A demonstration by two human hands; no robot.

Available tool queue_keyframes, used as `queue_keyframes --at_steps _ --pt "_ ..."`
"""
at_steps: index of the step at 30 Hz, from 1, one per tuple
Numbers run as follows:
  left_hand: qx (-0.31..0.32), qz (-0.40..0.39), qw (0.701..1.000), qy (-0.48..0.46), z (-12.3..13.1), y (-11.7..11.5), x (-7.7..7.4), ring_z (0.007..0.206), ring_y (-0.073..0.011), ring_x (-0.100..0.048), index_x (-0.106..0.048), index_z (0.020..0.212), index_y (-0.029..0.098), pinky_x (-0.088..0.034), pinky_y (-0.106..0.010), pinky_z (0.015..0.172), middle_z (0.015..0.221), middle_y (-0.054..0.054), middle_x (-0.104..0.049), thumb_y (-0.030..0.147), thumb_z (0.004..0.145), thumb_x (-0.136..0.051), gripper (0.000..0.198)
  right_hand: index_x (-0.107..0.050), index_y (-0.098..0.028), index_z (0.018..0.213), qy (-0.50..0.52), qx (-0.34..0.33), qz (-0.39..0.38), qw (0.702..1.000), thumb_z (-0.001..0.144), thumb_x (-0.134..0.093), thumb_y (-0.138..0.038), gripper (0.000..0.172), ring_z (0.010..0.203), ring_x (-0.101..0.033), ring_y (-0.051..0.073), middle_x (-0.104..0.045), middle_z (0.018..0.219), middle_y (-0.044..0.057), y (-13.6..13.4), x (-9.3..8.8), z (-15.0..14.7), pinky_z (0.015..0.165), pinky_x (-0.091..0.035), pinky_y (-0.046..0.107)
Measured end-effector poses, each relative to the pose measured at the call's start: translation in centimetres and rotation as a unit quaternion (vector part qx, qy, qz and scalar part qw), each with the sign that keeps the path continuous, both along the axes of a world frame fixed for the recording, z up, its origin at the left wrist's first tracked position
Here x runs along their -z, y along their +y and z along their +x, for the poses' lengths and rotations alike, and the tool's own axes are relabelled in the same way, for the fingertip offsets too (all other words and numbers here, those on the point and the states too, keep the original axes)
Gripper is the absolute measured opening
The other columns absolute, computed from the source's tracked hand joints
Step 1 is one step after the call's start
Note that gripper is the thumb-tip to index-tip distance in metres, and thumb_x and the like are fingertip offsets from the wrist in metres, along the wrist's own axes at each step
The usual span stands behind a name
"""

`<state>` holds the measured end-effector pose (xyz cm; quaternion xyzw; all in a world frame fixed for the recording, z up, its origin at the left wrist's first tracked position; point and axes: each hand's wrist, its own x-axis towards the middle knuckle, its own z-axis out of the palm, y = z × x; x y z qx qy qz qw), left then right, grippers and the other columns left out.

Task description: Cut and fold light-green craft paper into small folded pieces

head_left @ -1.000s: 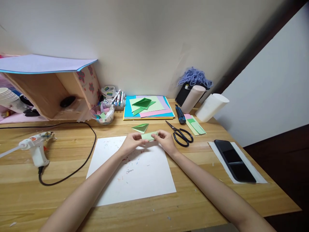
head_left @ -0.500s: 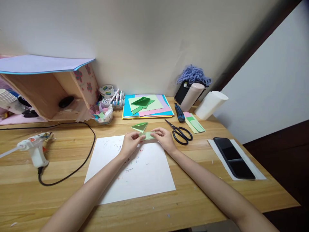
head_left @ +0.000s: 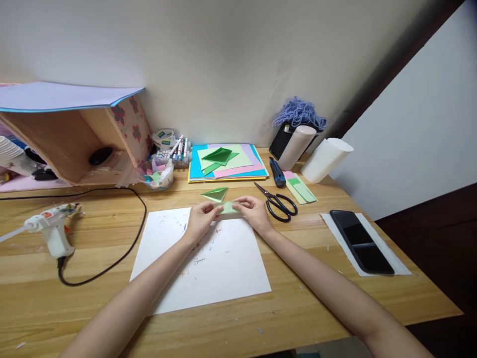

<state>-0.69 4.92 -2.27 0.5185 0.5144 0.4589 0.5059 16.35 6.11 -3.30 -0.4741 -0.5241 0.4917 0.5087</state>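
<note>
My left hand (head_left: pixel 200 220) and my right hand (head_left: pixel 254 213) both pinch a small light green folded paper (head_left: pixel 228 209), one at each end, fingers closed on it. They hold it just above the far edge of a white sheet (head_left: pixel 203 261) marked with pen strokes on the wooden desk (head_left: pixel 112 293). A folded green paper triangle (head_left: pixel 215 194) lies just beyond my hands.
Black scissors (head_left: pixel 278 203) lie right of my hands, a blue utility knife (head_left: pixel 276 173) and green paper strips (head_left: pixel 301 190) behind them. A stack of coloured paper (head_left: pixel 227 163), markers (head_left: pixel 178 150), a scrap bowl (head_left: pixel 156 175), a glue gun (head_left: pixel 52 228) with black cord and a phone (head_left: pixel 360 241) stand around.
The paper piece has been folded narrower between my fingers and sits slightly further from me; both hands stay on it.
</note>
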Motion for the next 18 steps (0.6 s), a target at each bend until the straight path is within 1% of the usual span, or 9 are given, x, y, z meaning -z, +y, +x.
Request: queue_keyframes --at_steps 4,10,18 --pt "-0.002 0.007 1.0 -0.003 -0.01 0.02 0.01 0.062 -0.0132 -0.059 -0.066 0.072 0.013 -0.048 -0.023 0.06 0.068 -0.003 -0.065 0.038 0.067 -0.066 0.026 -0.067 -0.016 0.076 -0.001 0.005 0.014 1.0 0.067 -0.067 -0.034 0.02 0.075 -0.065 0.019 -0.07 0.079 0.007 0.05 0.01 -0.02 0.068 -0.05 0.029" --pt "0.004 0.005 1.0 -0.013 -0.08 0.02 0.26 0.063 -0.0136 -0.059 -0.065 0.072 0.013 -0.049 -0.024 0.062 0.069 -0.003 -0.065 0.04 0.066 -0.066 0.027 -0.067 -0.016 0.074 -0.012 0.019 0.012 1.0 0.066 -0.068 -0.034 0.02 0.072 -0.065 0.019 -0.069 0.076 0.006 0.12 0.11 -0.06 0.067 -0.05 0.029" --pt "0.015 0.01 1.0 -0.004 -0.1 0.09 0.21 0.062 -0.0144 -0.059 -0.061 0.067 0.014 -0.047 -0.024 0.058 0.064 -0.002 -0.063 0.043 0.064 -0.066 0.03 -0.066 -0.016 0.074 -0.016 0.026 0.023 0.999 0.067 -0.066 -0.033 0.019 0.074 -0.064 0.019 -0.069 0.078 0.007 0.11 0.14 -0.05 0.069 -0.049 0.029"
